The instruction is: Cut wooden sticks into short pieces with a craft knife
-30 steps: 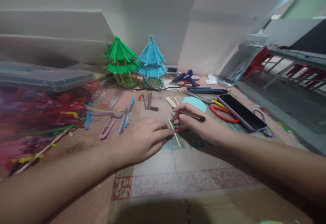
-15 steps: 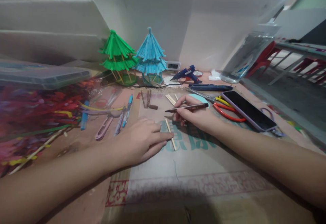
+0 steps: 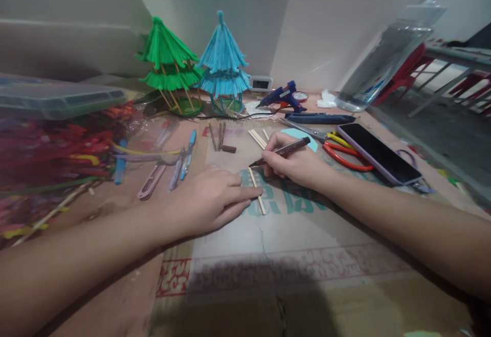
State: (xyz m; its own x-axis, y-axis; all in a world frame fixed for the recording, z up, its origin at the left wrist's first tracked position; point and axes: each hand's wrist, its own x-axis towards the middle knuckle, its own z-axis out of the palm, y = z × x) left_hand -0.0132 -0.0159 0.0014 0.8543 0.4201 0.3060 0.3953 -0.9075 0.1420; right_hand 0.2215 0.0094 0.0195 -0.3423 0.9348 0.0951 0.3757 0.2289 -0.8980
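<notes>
My right hand (image 3: 286, 158) grips a brown marker (image 3: 289, 147), its dark tip at the far end of a thin pale wooden stick (image 3: 261, 205). With its index finger stretched across that stick, my left hand (image 3: 222, 199) lies on the printed sheet and presses the stick down. Just beyond, the brown marker cap (image 3: 229, 149) rests beside several short brown sticks (image 3: 213, 136). More pale sticks (image 3: 254, 136) lie partly hidden behind my right hand.
A green tiered model (image 3: 169, 66) and a blue one (image 3: 223, 66) stand at the back. Near them are a glue gun (image 3: 282, 96) and a clear bottle (image 3: 378, 66). Scissors (image 3: 345, 155) and a phone (image 3: 379, 153) lie right; a pink cutter (image 3: 151, 179) and pens (image 3: 188, 155) lie left.
The marker has come down and tilted more steeply, its tip now at the stick's far end. My left hand keeps its place on the stick. The camera view has shifted slightly.
</notes>
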